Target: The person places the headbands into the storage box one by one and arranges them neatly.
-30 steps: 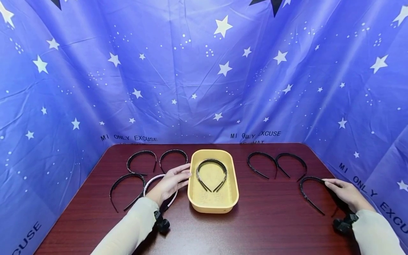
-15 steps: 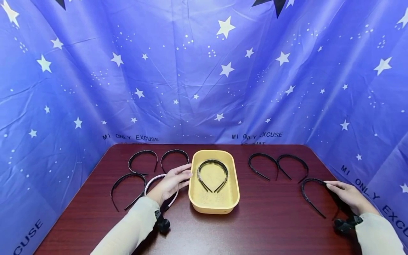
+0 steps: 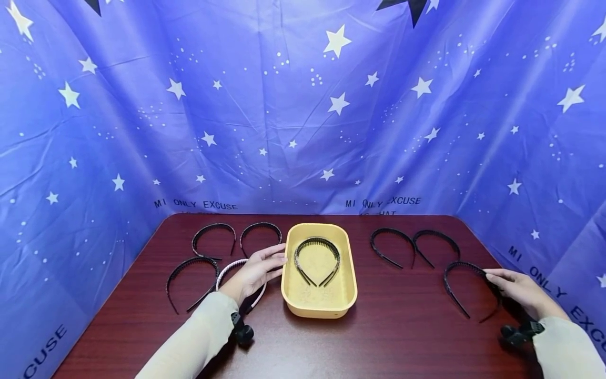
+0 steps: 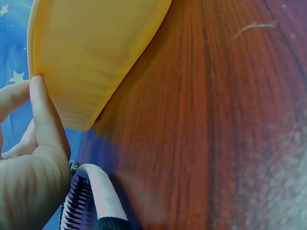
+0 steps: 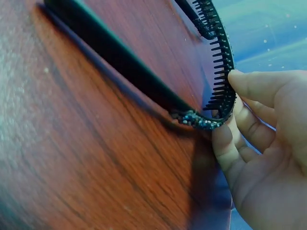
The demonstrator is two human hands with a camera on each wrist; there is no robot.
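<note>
While the right hand (image 3: 523, 292) pinches a black headband (image 5: 201, 120) between thumb and fingers, the left hand (image 3: 256, 271) touches the side of a yellow tub (image 3: 319, 311).
The pinched headband is at the right side of the table (image 3: 393, 326); I can't tell if it touches the wood. The left hand's fingers are mostly straight, tips at the tub's edge. At least one dark headband (image 3: 317, 240) lies inside the tub. A white headband (image 4: 101, 191) is partly hidden by the left hand. Two more black headbands (image 3: 391, 230) lie near the pinched one.
</note>
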